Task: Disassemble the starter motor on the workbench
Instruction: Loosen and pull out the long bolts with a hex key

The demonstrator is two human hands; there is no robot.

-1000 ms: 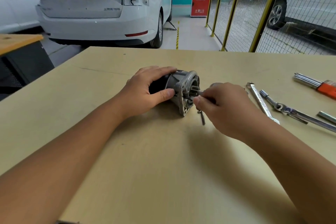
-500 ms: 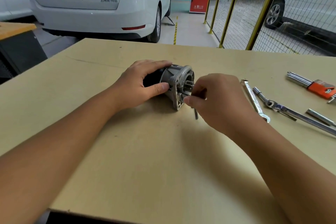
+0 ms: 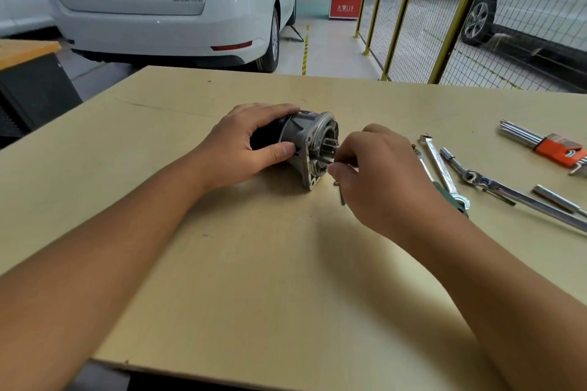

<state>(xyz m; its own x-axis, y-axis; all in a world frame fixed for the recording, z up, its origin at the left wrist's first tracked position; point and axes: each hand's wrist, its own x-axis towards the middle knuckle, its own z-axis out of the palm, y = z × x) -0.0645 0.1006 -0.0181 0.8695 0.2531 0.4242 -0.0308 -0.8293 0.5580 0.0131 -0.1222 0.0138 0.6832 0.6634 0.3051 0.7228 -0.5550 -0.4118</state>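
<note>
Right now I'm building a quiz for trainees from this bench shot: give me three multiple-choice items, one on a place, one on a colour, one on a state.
1. Where do the loose wrenches lie relative to the starter motor?
A. To its right
B. To its left
C. On top of it

2. What colour is the holder of the hex key set?
A. Blue
B. Orange
C. Yellow

3. How does the left hand hold the starter motor?
A. Flat on the workbench, apart from it
B. Lifted off, in the air
C. Fingers and thumb curled round its dark body

Answers:
1 A, the wrenches lie on the workbench beyond the right hand.
2 B, the holder is orange round silver keys.
3 C, the fingers wrap over the top and the thumb presses the near side.
</note>
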